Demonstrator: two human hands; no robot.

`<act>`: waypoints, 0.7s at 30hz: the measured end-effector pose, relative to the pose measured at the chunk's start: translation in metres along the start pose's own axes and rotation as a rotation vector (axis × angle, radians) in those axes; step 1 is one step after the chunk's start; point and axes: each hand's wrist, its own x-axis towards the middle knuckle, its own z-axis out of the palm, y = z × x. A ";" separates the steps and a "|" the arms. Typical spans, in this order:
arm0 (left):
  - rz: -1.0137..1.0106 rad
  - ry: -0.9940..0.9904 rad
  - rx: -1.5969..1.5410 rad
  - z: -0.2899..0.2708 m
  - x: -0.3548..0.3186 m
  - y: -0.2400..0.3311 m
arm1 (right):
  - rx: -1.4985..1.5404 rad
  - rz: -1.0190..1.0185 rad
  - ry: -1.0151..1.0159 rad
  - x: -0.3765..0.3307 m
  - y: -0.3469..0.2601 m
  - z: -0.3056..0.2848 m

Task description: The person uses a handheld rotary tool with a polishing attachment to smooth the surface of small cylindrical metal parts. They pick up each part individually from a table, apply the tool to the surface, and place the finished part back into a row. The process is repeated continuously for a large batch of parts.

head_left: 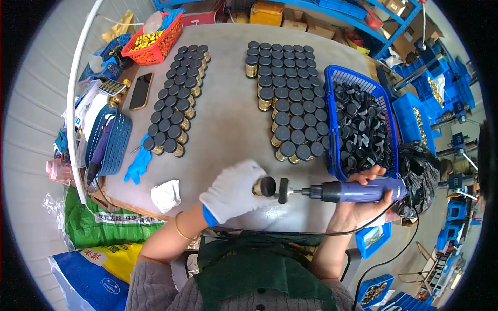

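Note:
My left hand [233,189], in a white glove with a blue cuff under it, grips a short brass cylinder with a black cap [267,186]. The cap faces right. My bare right hand [354,209] is wrapped around a purple electric screwdriver [371,190] held level, its tip pointing left. On that tip sits a round black fitting [284,191], a small gap away from the cap. Ahead, many capped brass cylinders stand upright in two blocks, a left group [174,103] and a right group [293,96].
To the right, a blue basket [332,93] holds loose black caps, beside a black plastic bag [417,171]. A white cloth [166,196], blue glove [138,165] and phone [141,91] lie left. A red basket [174,39] stands far left. The screwdriver's cable [306,234] crosses my lap.

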 end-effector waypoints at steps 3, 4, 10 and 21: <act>-0.039 0.057 0.036 -0.020 0.003 0.000 | -0.008 -0.017 0.008 0.002 -0.008 -0.002; -0.145 0.024 -0.105 -0.016 -0.001 -0.004 | -0.029 -0.025 0.009 0.002 -0.010 -0.004; -0.451 -0.652 -1.082 -0.006 -0.017 -0.019 | 0.060 0.058 0.060 0.002 0.000 -0.008; -0.136 -0.376 0.025 0.004 0.007 0.005 | -0.077 0.024 -0.041 0.004 0.018 -0.009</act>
